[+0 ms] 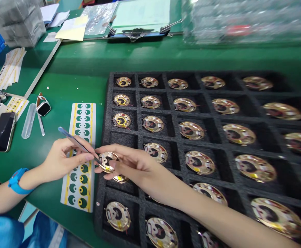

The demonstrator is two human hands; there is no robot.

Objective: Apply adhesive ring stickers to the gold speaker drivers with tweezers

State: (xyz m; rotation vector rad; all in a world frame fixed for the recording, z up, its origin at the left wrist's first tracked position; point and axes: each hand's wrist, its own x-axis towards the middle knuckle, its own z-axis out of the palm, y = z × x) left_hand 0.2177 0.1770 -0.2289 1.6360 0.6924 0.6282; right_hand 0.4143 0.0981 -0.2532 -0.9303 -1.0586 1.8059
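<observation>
My left hand (62, 160), with a blue band at its wrist, pinches a pair of metal tweezers (71, 137). Their tips reach the face of a round gold-coloured disc part (106, 161). Fingers and thumb of my right hand (137, 167) hold that disc by its edge, above the left side of a black foam tray (108, 117). Beneath the left hand lies a die-cut sticker sheet (92, 120) with yellow strips and dark cutout shapes, partly covered by the fingers. Similar gold discs (152, 123) sit in the tray's compartments; some left-column ones carry a yellow piece (121, 120).
Left of the sheet are a smartwatch (43, 109), a clear plastic case (29, 121) and a phone (3, 132). Behind the tray lie a clipboard (140, 33) with papers and clear plastic packaging (248, 24). More sticker strips (9, 69) lie at the far left.
</observation>
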